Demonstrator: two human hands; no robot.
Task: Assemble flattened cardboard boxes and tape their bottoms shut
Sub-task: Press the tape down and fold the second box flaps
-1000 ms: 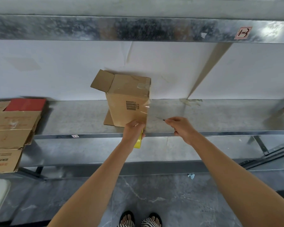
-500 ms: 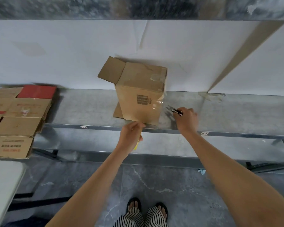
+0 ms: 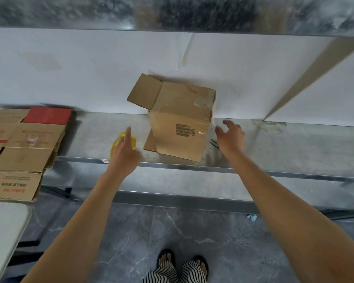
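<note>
A brown cardboard box (image 3: 179, 123) stands assembled on the metal shelf (image 3: 284, 152), with clear tape across its top face and down the front by the barcode. One flap sticks out at its upper left and another lies flat under its left side. My left hand (image 3: 124, 154) is left of the box, fingers straight, lying over a blurred yellow tape roll (image 3: 115, 145) on the shelf. My right hand (image 3: 230, 137) hovers right of the box with fingers spread, holding nothing. Black scissors (image 3: 213, 143) lie on the shelf just under it.
A stack of flattened cardboard boxes (image 3: 29, 144), one red on top, fills the shelf's left end. An upper metal shelf (image 3: 172, 13) hangs overhead. A white wall backs the shelf. A white table corner (image 3: 4, 231) sits at lower left.
My left hand moved left from the box's front edge with the yellow tape roll and straightened its fingers over it. My right hand let go of the scissors onto the shelf and opened.
</note>
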